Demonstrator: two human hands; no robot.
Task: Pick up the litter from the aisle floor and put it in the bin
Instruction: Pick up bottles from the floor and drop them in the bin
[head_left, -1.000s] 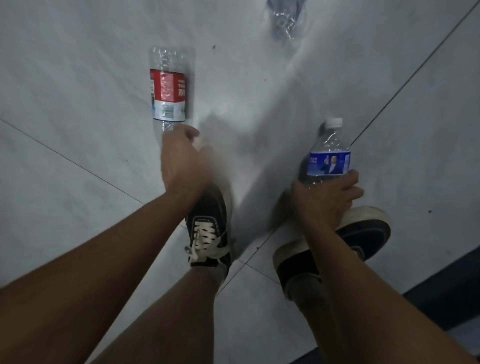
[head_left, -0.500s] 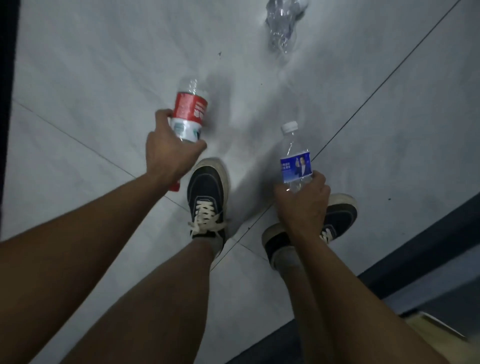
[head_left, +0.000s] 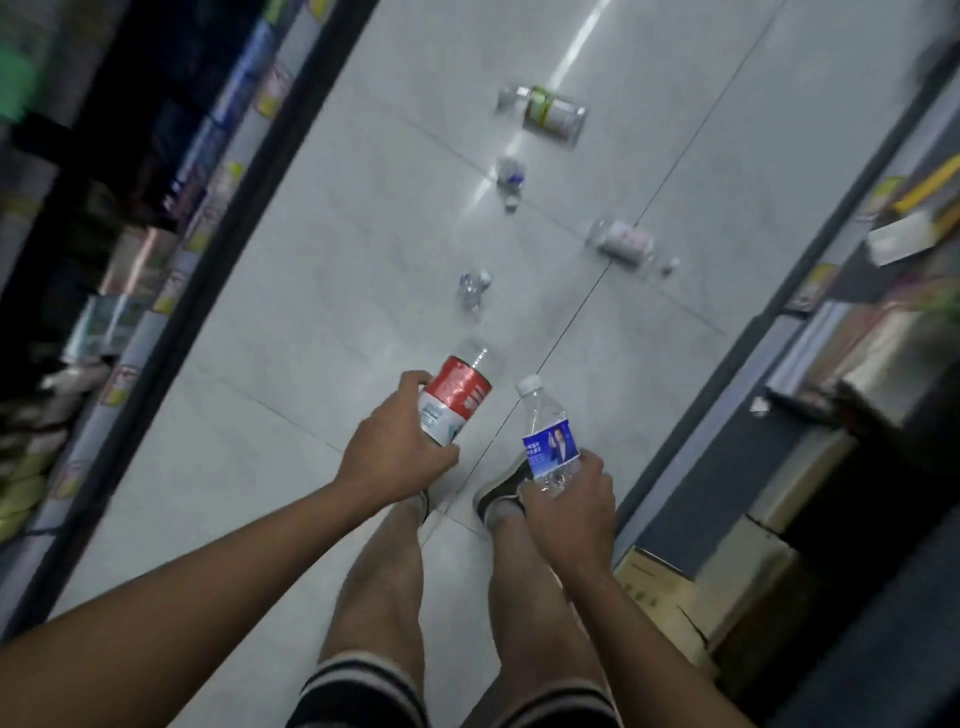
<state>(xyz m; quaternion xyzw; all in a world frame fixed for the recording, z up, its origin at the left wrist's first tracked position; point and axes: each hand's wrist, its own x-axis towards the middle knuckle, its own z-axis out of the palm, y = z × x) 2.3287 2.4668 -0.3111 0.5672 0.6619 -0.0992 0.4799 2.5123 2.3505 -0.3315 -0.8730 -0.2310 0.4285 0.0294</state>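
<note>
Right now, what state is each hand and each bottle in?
Left hand: grips the red-labelled clear plastic bottle, lifted.
Right hand: grips the blue-labelled clear plastic bottle, capped, lifted.
Crumpled clear bottle: lying on the floor.
Green-banded bottle: lying on its side.

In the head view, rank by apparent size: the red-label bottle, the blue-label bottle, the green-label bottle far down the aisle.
1. red-label bottle and blue-label bottle: look alike, both held close to the camera.
2. green-label bottle: looks smallest, but it lies much farther off, so true size is unsure.
</note>
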